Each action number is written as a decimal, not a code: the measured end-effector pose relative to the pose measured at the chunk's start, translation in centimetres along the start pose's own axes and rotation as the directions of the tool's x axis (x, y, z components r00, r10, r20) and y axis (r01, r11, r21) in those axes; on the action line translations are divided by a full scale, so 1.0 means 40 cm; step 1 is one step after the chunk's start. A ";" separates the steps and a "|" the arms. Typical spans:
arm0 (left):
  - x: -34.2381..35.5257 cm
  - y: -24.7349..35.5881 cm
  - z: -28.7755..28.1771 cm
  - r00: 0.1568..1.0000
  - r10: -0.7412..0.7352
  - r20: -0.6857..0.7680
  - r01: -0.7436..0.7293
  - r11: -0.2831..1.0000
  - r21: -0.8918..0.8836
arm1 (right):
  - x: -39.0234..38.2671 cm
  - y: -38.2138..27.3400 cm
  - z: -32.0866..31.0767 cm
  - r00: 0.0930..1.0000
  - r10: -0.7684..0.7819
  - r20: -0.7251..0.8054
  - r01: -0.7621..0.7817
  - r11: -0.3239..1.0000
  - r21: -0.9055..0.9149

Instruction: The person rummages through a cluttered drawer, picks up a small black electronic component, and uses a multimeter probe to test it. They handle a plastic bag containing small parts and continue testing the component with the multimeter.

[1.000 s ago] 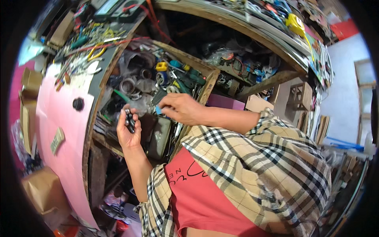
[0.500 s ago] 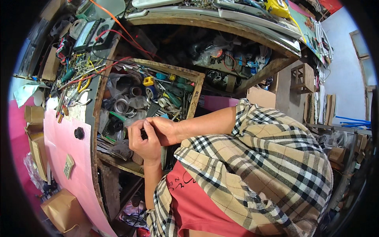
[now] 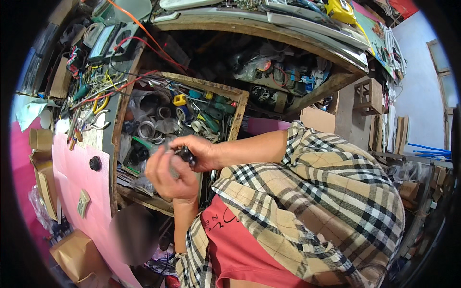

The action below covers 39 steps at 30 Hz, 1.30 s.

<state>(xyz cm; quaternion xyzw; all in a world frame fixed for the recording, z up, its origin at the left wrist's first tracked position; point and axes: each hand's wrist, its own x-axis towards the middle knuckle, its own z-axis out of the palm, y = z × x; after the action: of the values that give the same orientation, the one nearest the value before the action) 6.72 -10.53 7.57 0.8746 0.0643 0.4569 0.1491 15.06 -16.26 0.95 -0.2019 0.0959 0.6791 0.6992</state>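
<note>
In my right hand (image 3: 205, 152) is a small black ribbed part (image 3: 185, 156), gripped between thumb and fingers; its kind is hard to make out. My left hand (image 3: 169, 178) is just beside it, lower and to the left. Its fingers are bent but apart, a little smeared by motion, with nothing visible in them. Both hands are above the near end of an open wooden drawer (image 3: 238, 115). Inside it lie screwdrivers (image 3: 209, 121), a yellow-topped piece (image 3: 179, 100) and round grey rings (image 3: 146, 129).
A pink foam sheet (image 3: 79, 163) on the left bench bears a black round knob (image 3: 95, 163) and a small pale block (image 3: 83, 203). Pliers (image 3: 99, 121), loose wires and a meter (image 3: 103, 42) lie farther up. A blurred dark round shape (image 3: 134, 235) shows below the drawer's left corner.
My left hand has opened away from my right, moving slightly left and down, so the black part shows. A blurred dark round shape has appeared at the lower left.
</note>
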 end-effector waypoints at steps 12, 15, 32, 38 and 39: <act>-0.115 -0.081 0.004 0.350 -0.439 0.827 0.393 -0.733 -0.555 | -0.048 -0.004 0.105 0.542 -0.560 0.627 0.565 -0.310 -0.765; -0.129 -0.082 0.026 0.341 -0.499 0.797 0.378 -0.703 -0.602 | -0.043 -0.003 0.096 0.413 -0.520 0.748 0.638 -0.421 -0.645; -0.175 -0.152 -0.038 0.384 -0.339 0.859 0.413 -0.769 -0.488 | -0.178 -0.515 -0.601 0.469 -0.693 -0.547 0.156 0.675 -0.721; -0.187 -0.157 -0.048 0.365 -0.354 0.861 0.467 -0.731 -0.498 | -0.138 -0.460 -0.626 0.493 -0.695 -0.523 0.193 0.674 -0.713; -0.188 -0.159 -0.050 0.367 -0.344 0.864 0.483 -0.723 -0.493 | -0.139 -0.453 -0.627 0.485 -0.700 -0.525 0.207 0.674 -0.709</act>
<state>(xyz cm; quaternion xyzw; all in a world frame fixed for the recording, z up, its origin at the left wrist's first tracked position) 0.92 -5.95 0.77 0.1979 0.1690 0.0912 0.9612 36.15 -31.60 -16.62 -0.6815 0.1201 0.2975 0.6577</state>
